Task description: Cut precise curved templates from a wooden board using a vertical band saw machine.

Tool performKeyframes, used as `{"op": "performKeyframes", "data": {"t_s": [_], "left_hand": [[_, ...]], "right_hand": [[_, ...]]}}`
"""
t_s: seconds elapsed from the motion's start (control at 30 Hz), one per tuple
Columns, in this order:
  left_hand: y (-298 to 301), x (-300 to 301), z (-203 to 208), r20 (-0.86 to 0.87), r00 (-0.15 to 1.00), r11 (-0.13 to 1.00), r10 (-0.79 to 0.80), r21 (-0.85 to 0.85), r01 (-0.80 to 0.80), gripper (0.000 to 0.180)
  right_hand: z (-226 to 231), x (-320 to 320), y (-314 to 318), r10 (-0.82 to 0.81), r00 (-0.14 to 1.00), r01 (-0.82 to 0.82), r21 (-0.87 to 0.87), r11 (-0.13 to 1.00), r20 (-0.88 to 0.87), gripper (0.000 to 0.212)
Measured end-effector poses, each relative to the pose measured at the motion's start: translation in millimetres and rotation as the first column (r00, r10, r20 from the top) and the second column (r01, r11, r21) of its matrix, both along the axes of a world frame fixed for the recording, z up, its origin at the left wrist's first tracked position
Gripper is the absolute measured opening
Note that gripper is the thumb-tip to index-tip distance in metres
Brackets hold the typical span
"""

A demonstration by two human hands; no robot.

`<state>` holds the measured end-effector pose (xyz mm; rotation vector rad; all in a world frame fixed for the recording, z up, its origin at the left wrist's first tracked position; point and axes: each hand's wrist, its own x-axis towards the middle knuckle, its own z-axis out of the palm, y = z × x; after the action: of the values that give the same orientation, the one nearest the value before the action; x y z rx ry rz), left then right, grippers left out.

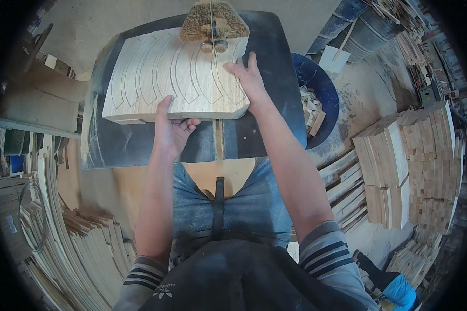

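Note:
A thick pale wooden board (155, 78) lies on the dark bandsaw table (275, 98), with several curved outlines drawn across its top. My left hand (175, 129) grips the board's near edge, thumb on top and fingers curled in front of and below it. Against the right edge rests my right hand (250, 80), its thumb over the top face and its index finger pointing away from me. The thin bandsaw blade (211, 23) runs down at the board's far right part, left of my right hand. Sawdust coats the saw's guide (214, 45).
Right of the table stands a blue tub (324, 122) holding wood offcuts. Stacked wooden pieces (386, 171) rise at the right, and long boards (96, 249) lean at the lower left. A metal drum (366, 39) stands at the far right. A slot (219, 140) runs through the table's near edge.

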<state>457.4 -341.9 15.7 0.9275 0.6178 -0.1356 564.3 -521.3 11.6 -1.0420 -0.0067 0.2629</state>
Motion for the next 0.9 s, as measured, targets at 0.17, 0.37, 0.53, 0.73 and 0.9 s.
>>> {"op": "performKeyframes", "data": {"t_s": [0.17, 0.37, 0.53, 0.73, 0.9], "left_hand": [[5, 6, -1, 0.016, 1.000, 1.000, -0.013, -0.002, 0.013, 0.066], [8, 13, -2, 0.025, 0.999, 1.000, -0.030, -0.003, 0.030, 0.066], [11, 17, -3, 0.013, 0.997, 0.997, -0.070, 0.031, 0.069, 0.069], [15, 19, -3, 0.025, 0.996, 0.996, -0.088, 0.023, 0.087, 0.067], [15, 24, -2, 0.021, 0.994, 0.994, -0.105, 0.036, 0.105, 0.068]], "right_hand": [[-1, 1, 0, -0.006, 1.000, 0.006, 0.007, 1.000, 0.018, 0.107], [-1, 3, 2, -0.037, 0.999, 0.037, -0.010, 0.999, 0.011, 0.107], [-3, 6, 4, -0.064, 0.998, 0.064, -0.016, 0.998, 0.030, 0.109], [-3, 5, 7, -0.059, 0.998, 0.059, -0.024, 0.998, 0.020, 0.106], [-2, 9, 6, -0.072, 0.997, 0.072, -0.006, 0.997, 0.021, 0.108]]}}
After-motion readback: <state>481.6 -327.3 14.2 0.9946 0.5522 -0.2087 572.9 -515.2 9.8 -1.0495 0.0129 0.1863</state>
